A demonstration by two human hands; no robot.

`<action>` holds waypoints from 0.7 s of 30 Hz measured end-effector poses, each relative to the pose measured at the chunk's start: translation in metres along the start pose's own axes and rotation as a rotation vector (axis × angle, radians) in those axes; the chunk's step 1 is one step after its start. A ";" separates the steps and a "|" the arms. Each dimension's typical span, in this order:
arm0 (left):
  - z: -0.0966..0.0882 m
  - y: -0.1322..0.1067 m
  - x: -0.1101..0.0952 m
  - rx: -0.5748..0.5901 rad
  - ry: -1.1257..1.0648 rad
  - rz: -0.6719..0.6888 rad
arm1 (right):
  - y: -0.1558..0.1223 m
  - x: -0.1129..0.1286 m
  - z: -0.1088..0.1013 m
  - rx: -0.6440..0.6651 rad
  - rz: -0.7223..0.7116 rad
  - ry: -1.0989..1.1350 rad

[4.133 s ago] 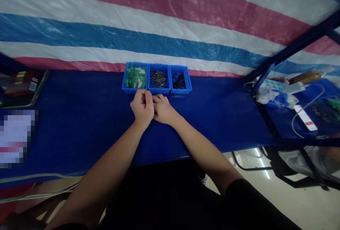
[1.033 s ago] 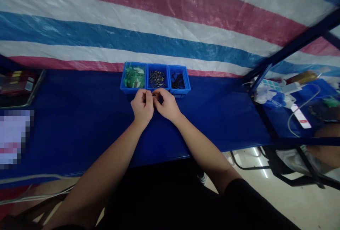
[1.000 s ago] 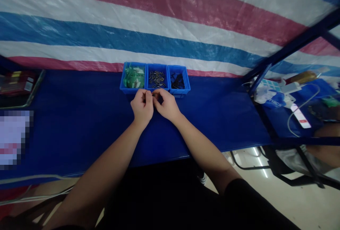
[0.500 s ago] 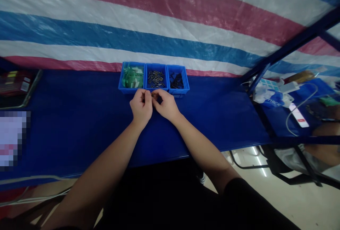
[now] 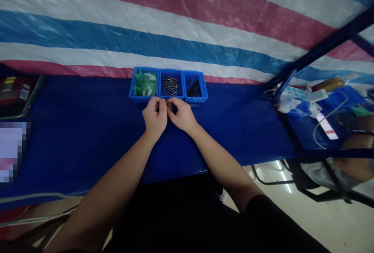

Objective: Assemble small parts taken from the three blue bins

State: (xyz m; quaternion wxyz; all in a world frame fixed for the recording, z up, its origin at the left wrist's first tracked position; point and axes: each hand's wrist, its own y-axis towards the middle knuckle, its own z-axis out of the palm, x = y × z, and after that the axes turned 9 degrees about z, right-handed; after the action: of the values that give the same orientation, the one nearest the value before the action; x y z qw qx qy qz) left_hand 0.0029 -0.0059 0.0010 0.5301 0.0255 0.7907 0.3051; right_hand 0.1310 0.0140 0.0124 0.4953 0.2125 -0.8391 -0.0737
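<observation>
My left hand (image 5: 155,114) and my right hand (image 5: 181,114) meet fingertip to fingertip over the blue table, just in front of three small bins. Both are closed in a pinch; whatever lies between the fingers is too small and too hidden to name. Directly behind them, the middle blue bin (image 5: 172,97) holds a pile of screws (image 5: 171,85). To its left, another blue bin (image 5: 131,89) has a green plastic bag (image 5: 143,84) with pale pieces in it. Dark small parts (image 5: 193,88) lie in the right blue bin (image 5: 205,89).
A striped tarp (image 5: 181,23) hangs behind the table (image 5: 87,140). At far left are a tray with dark red boxes (image 5: 14,91) and a blurred-out sheet (image 5: 11,149). Beyond the blue frame post (image 5: 284,85) sit plastic packaging (image 5: 295,105), a cable, and another person's arm (image 5: 358,147).
The view has shifted very slightly. My hands stay pinched together in nearly the same spot, with no clear movement of the bins or their contents.
</observation>
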 end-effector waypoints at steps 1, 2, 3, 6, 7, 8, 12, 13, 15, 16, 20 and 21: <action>0.000 0.000 0.000 0.006 -0.003 0.002 | 0.000 0.000 0.000 0.002 0.000 0.001; 0.000 0.001 -0.001 0.011 -0.006 0.004 | 0.000 -0.001 0.000 0.001 0.002 0.001; 0.000 0.001 -0.001 0.017 -0.008 0.005 | 0.000 -0.001 0.000 0.002 0.007 -0.002; 0.000 0.002 -0.002 0.029 0.001 0.008 | 0.000 -0.002 -0.001 0.016 0.025 -0.021; 0.000 0.002 -0.002 0.031 0.007 0.008 | 0.000 -0.002 -0.001 0.021 0.029 -0.028; 0.000 0.003 -0.002 0.034 0.011 0.007 | 0.000 -0.002 -0.001 0.025 0.032 -0.034; 0.000 0.002 0.001 0.049 0.007 -0.009 | 0.001 -0.001 -0.002 0.023 0.034 -0.041; 0.000 0.002 0.001 0.052 0.002 -0.012 | 0.001 -0.001 -0.002 0.024 0.036 -0.040; 0.000 0.002 0.002 0.056 -0.003 -0.015 | 0.001 0.000 -0.002 0.028 0.039 -0.040; 0.000 0.002 0.002 0.056 -0.002 -0.014 | 0.001 0.000 -0.003 0.030 0.041 -0.040; 0.000 0.002 0.003 0.057 0.015 -0.012 | 0.001 0.001 -0.003 0.035 0.042 -0.035; 0.000 0.002 0.003 0.058 0.013 -0.012 | 0.001 0.001 -0.003 0.040 0.044 -0.036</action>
State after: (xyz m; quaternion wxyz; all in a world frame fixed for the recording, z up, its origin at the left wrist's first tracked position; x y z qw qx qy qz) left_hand 0.0012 -0.0030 -0.0003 0.5259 0.0342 0.8027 0.2791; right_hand 0.1334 0.0145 0.0150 0.4771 0.2026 -0.8537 -0.0498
